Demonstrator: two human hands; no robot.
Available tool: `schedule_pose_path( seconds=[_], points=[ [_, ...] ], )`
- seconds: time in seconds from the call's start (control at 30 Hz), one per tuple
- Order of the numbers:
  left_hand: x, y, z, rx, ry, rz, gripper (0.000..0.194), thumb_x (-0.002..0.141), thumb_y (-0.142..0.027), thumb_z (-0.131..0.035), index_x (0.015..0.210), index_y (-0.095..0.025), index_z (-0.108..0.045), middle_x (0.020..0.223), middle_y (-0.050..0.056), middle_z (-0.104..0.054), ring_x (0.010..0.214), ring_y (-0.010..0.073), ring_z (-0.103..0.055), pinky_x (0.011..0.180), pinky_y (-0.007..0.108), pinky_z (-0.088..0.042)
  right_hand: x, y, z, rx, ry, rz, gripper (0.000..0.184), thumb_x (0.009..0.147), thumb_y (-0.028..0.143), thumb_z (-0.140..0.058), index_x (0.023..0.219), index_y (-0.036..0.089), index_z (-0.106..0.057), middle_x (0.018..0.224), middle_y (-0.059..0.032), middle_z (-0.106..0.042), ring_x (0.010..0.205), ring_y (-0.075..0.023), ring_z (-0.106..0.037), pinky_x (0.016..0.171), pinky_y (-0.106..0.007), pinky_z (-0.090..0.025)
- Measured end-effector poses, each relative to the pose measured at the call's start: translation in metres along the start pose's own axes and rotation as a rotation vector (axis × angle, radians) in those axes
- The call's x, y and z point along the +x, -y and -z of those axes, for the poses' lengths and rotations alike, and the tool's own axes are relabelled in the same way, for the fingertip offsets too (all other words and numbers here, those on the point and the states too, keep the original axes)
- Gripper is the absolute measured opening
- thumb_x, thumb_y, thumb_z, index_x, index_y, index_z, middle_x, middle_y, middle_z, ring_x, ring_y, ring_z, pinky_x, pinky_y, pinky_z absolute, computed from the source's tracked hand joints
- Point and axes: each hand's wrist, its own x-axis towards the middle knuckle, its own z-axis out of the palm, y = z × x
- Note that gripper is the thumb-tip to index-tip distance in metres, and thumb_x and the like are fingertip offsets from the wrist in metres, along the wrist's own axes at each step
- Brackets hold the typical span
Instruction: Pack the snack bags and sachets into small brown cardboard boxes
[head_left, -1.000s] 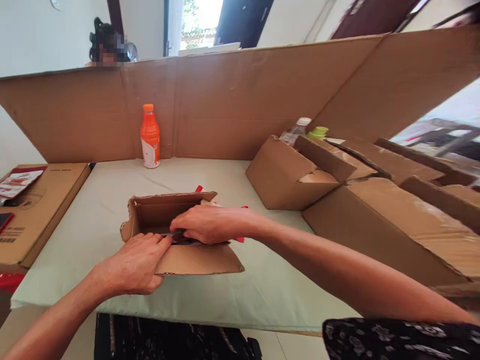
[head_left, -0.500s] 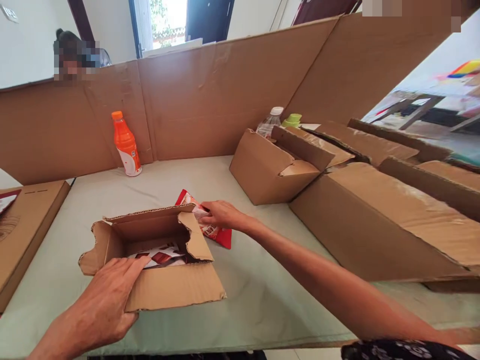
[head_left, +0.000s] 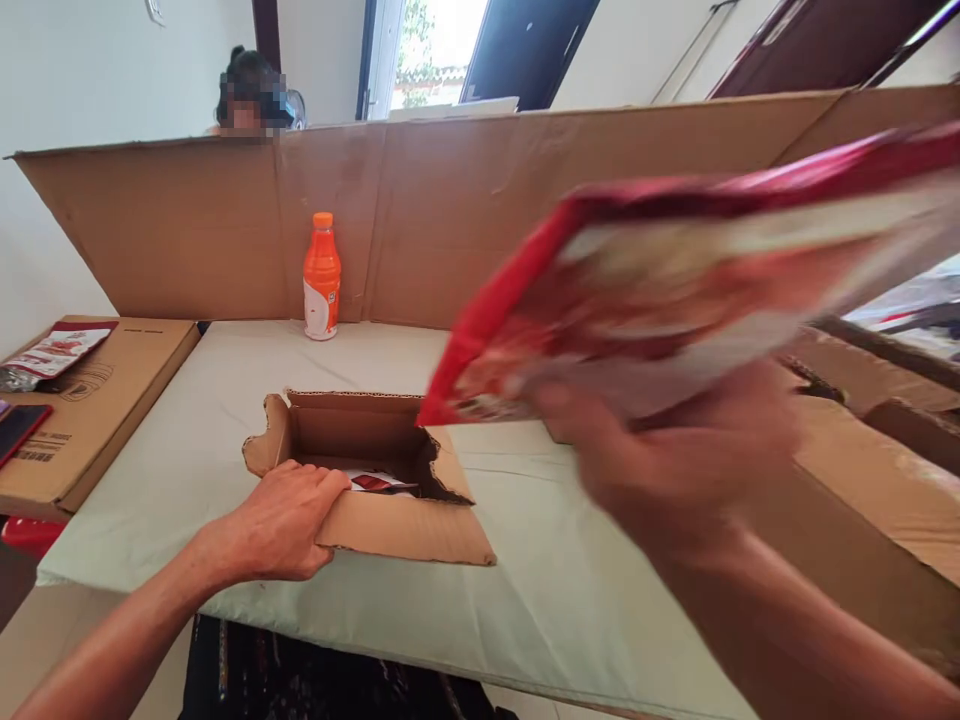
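Observation:
Close to the camera, my right hand (head_left: pixel 675 450) is closed on the lower edge of a red and white snack packet (head_left: pixel 645 290), lifted well above the table. The packet and the hand are blurred by motion. My left hand (head_left: pixel 292 515) grips the near side of a small open cardboard box (head_left: pixel 420 530), thumb below and fingers over the rim. Inside the box lies a white packet with dark red patches (head_left: pixel 379 483), mostly hidden by the box wall.
An orange drink bottle (head_left: pixel 322 280) stands against the tall cardboard screen (head_left: pixel 465 220). At left, a flat carton (head_left: pixel 142 390) carries another packet (head_left: pixel 64 350) and a dark phone-like object (head_left: pixel 21 428). Cardboard boxes (head_left: pixel 877 480) line the right side. A person (head_left: pixel 251 95) is beyond the screen.
My right hand has raised the red snack packet from the table beside the box, up and towards the camera. My left hand stays on the box. The view has turned right.

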Motion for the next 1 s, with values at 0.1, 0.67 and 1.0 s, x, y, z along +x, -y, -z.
schedule_pose_path(
  seconds=[0.1,0.67,1.0],
  points=[
    [0.001,0.000,-0.005,0.040,-0.037,-0.024,0.041,0.073,-0.022,-0.067,0.114,-0.017,-0.060,0.110,0.011,-0.072,0.101,0.0327,-0.067,0.091,0.046,-0.052,-0.020,0.019,-0.036,0.078,0.220,0.340,0.015,0.090,0.031,-0.065,0.083,0.024,-0.053,0.068,0.0027,-0.057,0.054,-0.0137,-0.048,0.052,-0.027,-0.039],
    [0.005,0.007,-0.016,0.112,-0.113,-0.116,0.033,0.076,-0.023,-0.072,0.106,-0.012,-0.062,0.107,0.015,-0.074,0.101,0.0344,-0.070,0.090,0.047,-0.054,-0.043,0.030,-0.116,-0.534,1.583,0.531,0.025,0.092,0.006,-0.052,0.103,0.009,-0.074,0.099,-0.0178,-0.077,0.091,-0.0275,-0.074,0.069,-0.031,-0.047],
    [-0.042,0.014,-0.040,0.062,-0.824,-0.292,0.060,0.083,-0.013,-0.065,0.140,-0.016,-0.047,0.157,0.020,-0.042,0.151,0.0356,-0.034,0.119,0.056,-0.038,-0.012,-0.008,-0.037,-0.018,0.986,0.410,0.025,0.102,0.024,-0.049,0.110,0.021,-0.072,0.111,-0.0081,-0.076,0.099,-0.0208,-0.070,0.089,-0.034,-0.054]
  ],
)
